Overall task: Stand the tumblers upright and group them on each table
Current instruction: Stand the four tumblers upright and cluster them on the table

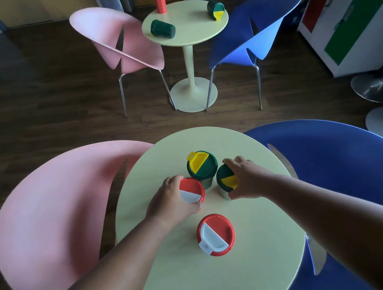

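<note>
On the near table (176,270), four tumblers upright. My left hand (169,200) grips the red tumbler (192,190); my right hand (245,177) grips the green tumbler (226,181). Far table (189,35) at 12 o'clock: two green ones lying down.

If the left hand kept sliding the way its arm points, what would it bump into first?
Probably the green tumbler with the raised yellow flap. The left hand already holds a red-lidded tumbler, and its arm points up and right toward that green one. The two cups look almost touching, though depth is hard to judge.
</note>
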